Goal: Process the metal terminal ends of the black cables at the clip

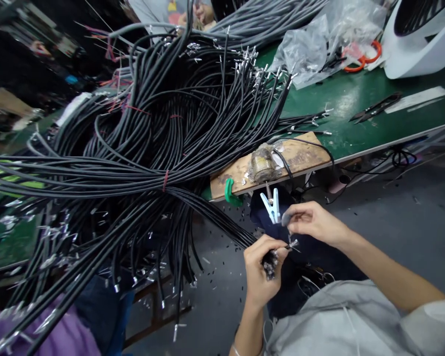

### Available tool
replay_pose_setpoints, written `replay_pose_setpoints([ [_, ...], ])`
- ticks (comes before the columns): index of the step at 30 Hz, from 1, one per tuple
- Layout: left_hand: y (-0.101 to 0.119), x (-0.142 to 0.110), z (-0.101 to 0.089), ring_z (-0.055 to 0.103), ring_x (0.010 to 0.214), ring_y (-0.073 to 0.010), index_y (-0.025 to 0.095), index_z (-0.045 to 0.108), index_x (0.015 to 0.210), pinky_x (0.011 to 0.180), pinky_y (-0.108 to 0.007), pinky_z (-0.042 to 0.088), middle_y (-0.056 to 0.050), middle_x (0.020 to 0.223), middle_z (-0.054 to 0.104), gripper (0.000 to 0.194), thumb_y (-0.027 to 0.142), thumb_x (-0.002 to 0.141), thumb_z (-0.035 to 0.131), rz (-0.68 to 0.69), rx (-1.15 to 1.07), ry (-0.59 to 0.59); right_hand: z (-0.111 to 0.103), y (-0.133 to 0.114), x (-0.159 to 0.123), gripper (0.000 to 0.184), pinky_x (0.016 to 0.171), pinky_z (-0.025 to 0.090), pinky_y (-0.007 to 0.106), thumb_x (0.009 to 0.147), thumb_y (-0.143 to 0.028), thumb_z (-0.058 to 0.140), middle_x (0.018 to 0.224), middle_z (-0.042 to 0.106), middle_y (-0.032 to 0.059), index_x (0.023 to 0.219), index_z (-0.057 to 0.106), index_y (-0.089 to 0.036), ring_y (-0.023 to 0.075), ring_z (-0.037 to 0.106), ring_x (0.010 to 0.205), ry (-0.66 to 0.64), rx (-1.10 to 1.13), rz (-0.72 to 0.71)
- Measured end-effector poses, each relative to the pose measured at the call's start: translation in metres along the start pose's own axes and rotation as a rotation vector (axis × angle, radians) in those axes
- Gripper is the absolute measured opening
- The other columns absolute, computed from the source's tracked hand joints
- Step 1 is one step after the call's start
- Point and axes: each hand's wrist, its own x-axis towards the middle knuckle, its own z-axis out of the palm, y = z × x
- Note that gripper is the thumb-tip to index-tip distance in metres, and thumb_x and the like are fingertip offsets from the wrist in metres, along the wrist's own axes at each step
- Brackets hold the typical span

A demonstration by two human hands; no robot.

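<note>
My left hand (265,267) is closed around a bundle of black cables (232,227), gripping it close to the stripped ends. One cable's silvery frayed end (293,244) sticks out past the thumb. Just above it, the fingertips of my right hand (309,222) are pinched on what looks like a thin wire strand from that end. Close to those fingertips, a light blue clothespin (271,206) hangs on the shaft of a small motor (263,165). The motor is fixed to a wooden board (307,148) at the table edge.
Heaps of black cables (193,113) cover the green table (341,99). A green clamp (230,192) grips the board. Thread snips (378,107), orange-handled scissors (361,62), plastic bags (304,49) and a white fan-like housing (404,54) lie rightward. Another person's hands (200,14) show at the far side.
</note>
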Motion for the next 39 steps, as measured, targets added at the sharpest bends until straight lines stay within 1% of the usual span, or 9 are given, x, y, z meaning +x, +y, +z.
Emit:
replay_pose_setpoints([
  [6,-0.001,0.001,0.005,0.059,0.060,-0.0142,0.016,0.066,0.077,0.057,-0.024,0.044,-0.004,0.068,0.065,0.012,0.020,0.086,0.059,0.006,-0.016,0.080,0.030,0.017,-0.022,0.025,0.076,0.050,0.031,0.081,-0.032,0.067,0.093,0.062,0.0072,0.101,0.069,-0.017,0.0187,0.059,0.087,0.099,-0.111,-0.334],
  [17,0.001,0.002,0.005,0.049,0.052,-0.0109,0.016,0.057,0.063,0.052,-0.022,0.035,0.000,0.057,0.053,0.030,0.027,0.090,0.053,-0.090,0.107,0.081,0.035,0.024,-0.014,0.015,0.061,0.050,0.028,0.083,-0.030,0.065,0.078,0.060,0.0067,0.082,0.067,-0.015,0.0172,0.058,0.073,0.156,0.067,-0.418],
  [22,-0.003,-0.002,0.011,0.054,0.056,-0.0125,0.016,0.057,0.069,0.055,-0.023,0.038,-0.001,0.061,0.057,0.027,0.027,0.092,0.050,-0.118,0.157,0.171,0.047,0.034,-0.014,0.016,0.057,0.043,0.031,0.085,-0.019,0.060,0.063,0.055,0.0028,0.069,0.060,-0.018,0.0162,0.048,0.060,0.526,-0.300,-0.631],
  [24,-0.003,0.000,0.008,0.053,0.055,-0.0120,0.016,0.057,0.069,0.054,-0.023,0.038,0.000,0.060,0.057,0.027,0.026,0.093,0.049,-0.132,0.162,0.170,0.047,0.035,-0.014,0.014,0.061,0.042,0.033,0.086,-0.018,0.058,0.063,0.052,0.0023,0.072,0.060,-0.019,0.0165,0.045,0.060,0.554,-0.414,-0.724],
  [26,-0.002,0.005,0.001,0.053,0.054,-0.0116,0.016,0.058,0.069,0.054,-0.023,0.039,-0.001,0.060,0.057,0.028,0.026,0.093,0.049,-0.134,0.130,0.068,0.043,0.032,-0.013,0.017,0.061,0.042,0.032,0.087,-0.024,0.057,0.064,0.051,0.0019,0.071,0.058,-0.018,0.0163,0.046,0.062,0.402,-0.296,-0.645],
  [29,-0.001,0.014,-0.010,0.056,0.058,-0.0135,0.016,0.062,0.073,0.056,-0.025,0.041,-0.003,0.063,0.060,0.026,0.032,0.091,0.053,-0.042,0.027,-0.117,0.035,0.022,-0.012,0.027,0.056,0.040,0.027,0.085,-0.040,0.062,0.066,0.050,0.0007,0.072,0.055,-0.017,0.0138,0.048,0.062,0.097,0.180,-0.305],
  [33,0.000,0.020,-0.012,0.057,0.061,-0.0146,0.016,0.063,0.074,0.058,-0.025,0.041,-0.003,0.066,0.061,0.020,0.031,0.086,0.061,0.049,-0.018,-0.067,0.024,0.011,-0.006,0.034,0.045,0.028,0.019,0.071,-0.040,0.076,0.053,0.042,-0.0057,0.066,0.055,-0.014,0.0053,0.035,0.046,-0.161,0.534,0.108],
  [36,-0.001,0.019,-0.007,0.055,0.062,-0.0138,0.017,0.063,0.074,0.059,-0.025,0.041,-0.002,0.066,0.060,0.011,0.022,0.083,0.065,0.064,-0.035,0.014,0.012,0.005,0.004,0.034,0.039,0.019,0.018,0.065,-0.035,0.078,0.042,0.037,-0.0091,0.057,0.053,-0.013,0.0023,0.025,0.037,-0.247,0.523,0.268],
  [39,-0.003,0.016,-0.005,0.055,0.063,-0.0132,0.017,0.061,0.074,0.060,-0.025,0.041,-0.001,0.067,0.058,0.009,0.016,0.080,0.067,0.065,-0.080,0.061,0.000,-0.002,0.018,0.036,0.036,0.018,0.018,0.061,-0.035,0.080,0.039,0.039,-0.0084,0.053,0.053,-0.014,0.0028,0.027,0.035,-0.139,0.434,0.232],
])
